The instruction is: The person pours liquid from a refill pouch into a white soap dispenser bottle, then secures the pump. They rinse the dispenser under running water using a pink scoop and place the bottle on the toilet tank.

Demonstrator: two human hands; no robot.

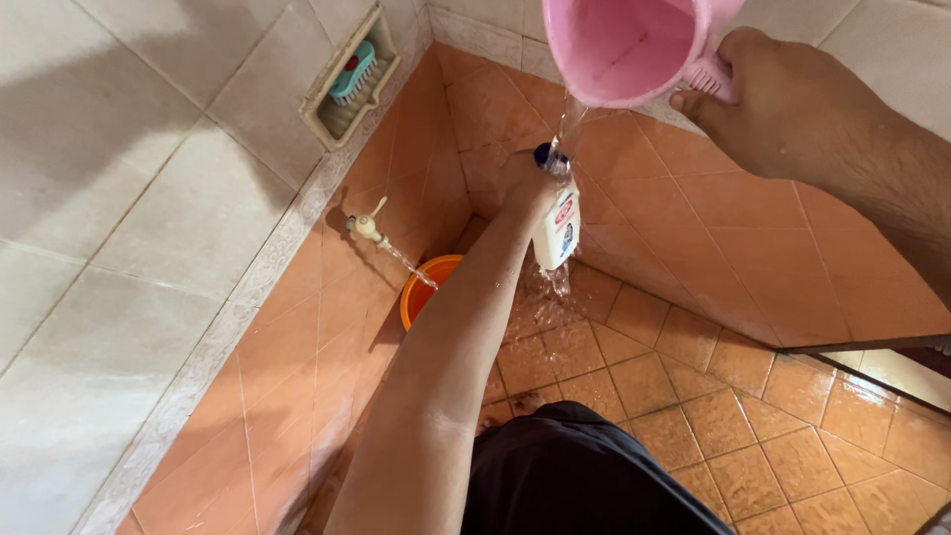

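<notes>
From the head camera, the right hand (783, 99) is gripping the handle of a pink plastic jug (624, 45) at one o'clock, fingers wrapped fully round it, and is tipping water out in a thin stream. The left hand (523, 183), reaching out toward twelve o'clock, is closed round the neck of a white bottle (558, 226) with a blue cap, holding it under the stream just below the jug. The step in hand looks like rinsing the bottle; turning it so the far side gets wet would call for a firm wet-grip. At nine o'clock a wall tap (367, 226) is running into an orange bucket (426, 287), half hidden behind the forearm. The jug's top is cut off, and the left fingers are hard to make out
</notes>
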